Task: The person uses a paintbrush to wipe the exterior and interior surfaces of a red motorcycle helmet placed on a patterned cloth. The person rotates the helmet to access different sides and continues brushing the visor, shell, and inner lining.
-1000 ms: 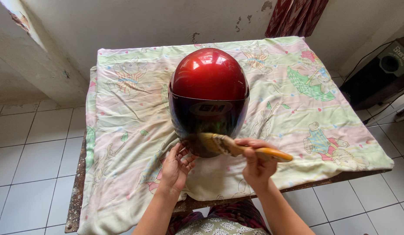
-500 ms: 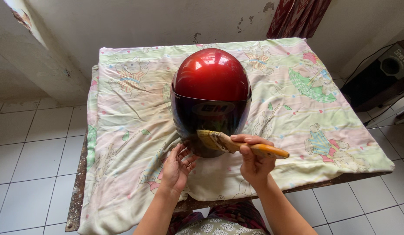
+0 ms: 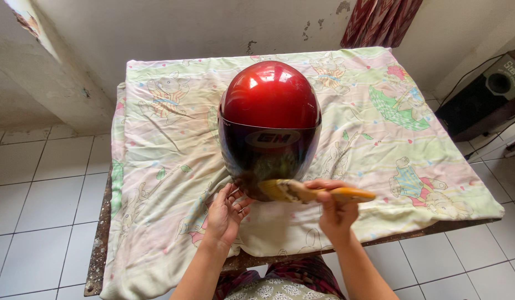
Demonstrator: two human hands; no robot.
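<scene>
Wood-handled brush (image 3: 315, 193) gripped in right hand (image 3: 336, 210), bristles at lower visor edge of red helmet (image 3: 269, 125). Left hand (image 3: 225, 214), fingers open, steadies helmet base. Helmet sits mid-table on printed cloth (image 3: 157, 139). Rec.: light strokes, keep base braced.

A pale printed cloth (image 3: 174, 139) with cartoon animals is lying wrinkled over a table (image 3: 99, 244), covering most of the middle of the frame and hanging over the near edge. The table's rusty edge is showing at the lower left. White floor tiles (image 3: 41, 205) are filling the left side and the lower right corner. A stained, peeling wall (image 3: 174, 28) is running along the top of the frame. A red patterned curtain (image 3: 382, 22) is hanging at the upper right. A dark speaker (image 3: 482, 97) is sitting on the floor at the right edge, with a thin cable (image 3: 463, 72) trailing up the wall beside it.
</scene>
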